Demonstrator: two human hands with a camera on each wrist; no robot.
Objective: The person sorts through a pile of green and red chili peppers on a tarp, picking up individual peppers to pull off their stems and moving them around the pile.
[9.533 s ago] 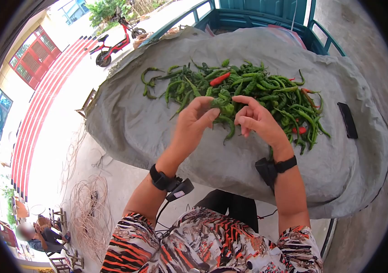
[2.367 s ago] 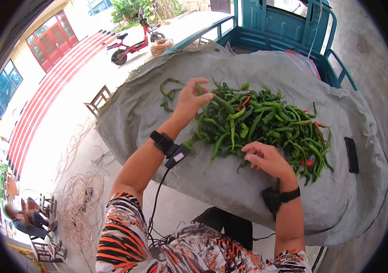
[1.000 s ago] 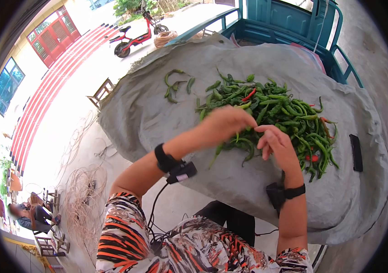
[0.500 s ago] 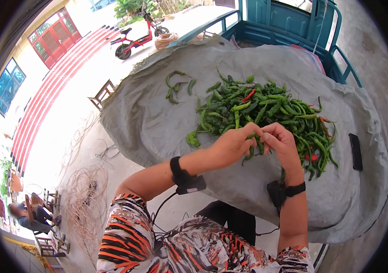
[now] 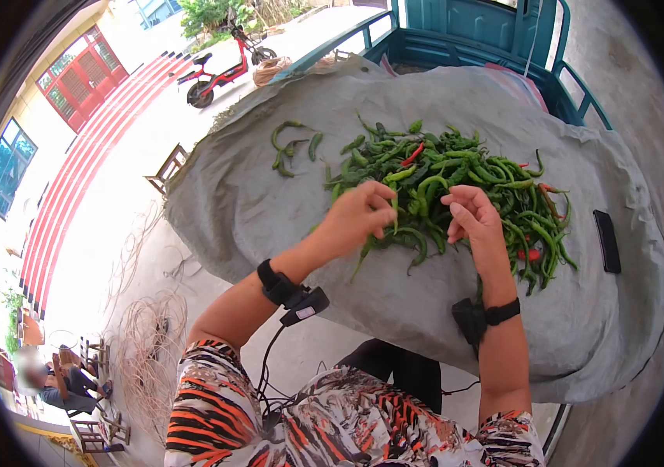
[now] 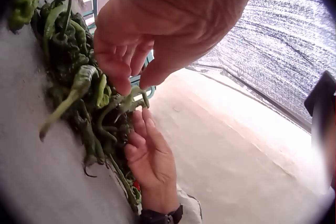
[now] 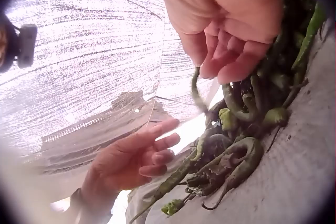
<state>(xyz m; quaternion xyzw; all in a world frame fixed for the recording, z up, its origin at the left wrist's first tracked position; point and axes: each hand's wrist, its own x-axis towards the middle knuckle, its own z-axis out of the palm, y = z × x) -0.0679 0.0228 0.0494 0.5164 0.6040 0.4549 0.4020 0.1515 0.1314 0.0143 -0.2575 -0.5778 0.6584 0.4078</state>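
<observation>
The step in hand looks like picking single peppers out of the pile (image 5: 456, 183) that lies on the grey tarp (image 5: 254, 210). It would go best if each hand takes one pepper by its stem end and lifts it clear before pulling, since the curled pods hook into each other and a sideways tug would drag the neighbours along.

The left hand (image 5: 359, 218) is at the near-left edge of the pile, wrist bent down, knuckles up. Its grip is pressed together at the fingertips, thumb meeting forefinger on a thin green pepper (image 6: 126, 100) at the pile's edge, as the left wrist view shows. A few loose peppers (image 5: 293, 148) lie apart, left of the pile and farther from the person.

The right hand (image 5: 472, 218) hovers over the near side of the pile, palm turned toward the left hand. Its fingers are loosely spread and relaxed, holding nothing. A dark flat object (image 5: 606, 241) lies on the tarp right of the pile.
</observation>
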